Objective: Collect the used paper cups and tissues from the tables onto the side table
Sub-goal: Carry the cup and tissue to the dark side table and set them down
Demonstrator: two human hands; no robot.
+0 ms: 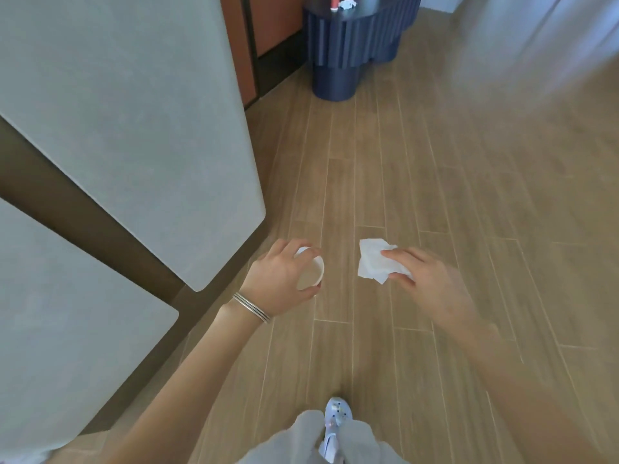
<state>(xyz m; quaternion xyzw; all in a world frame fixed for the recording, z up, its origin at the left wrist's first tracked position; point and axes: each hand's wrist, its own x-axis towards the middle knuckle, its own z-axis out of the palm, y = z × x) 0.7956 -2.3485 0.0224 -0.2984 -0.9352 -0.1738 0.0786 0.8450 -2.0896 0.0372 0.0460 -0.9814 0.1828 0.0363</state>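
Floor (435, 162): light wood-look planks, pale joints. Left side: two pale grey worktops with rounded corners, near worktop (67, 313) and far worktop (134, 112), with a dark brown strip (83, 202) between them. Top centre: dark blue fluted side worktop (351, 38) on a round base, standing on the floor. Left of it, reddish-brown panelling (271, 21) with dark trim. Top right is pale, bright and too blurred to read.

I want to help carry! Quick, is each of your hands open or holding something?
Left hand: holding a small white paper cup.
Right hand: pinching a crumpled white tissue.
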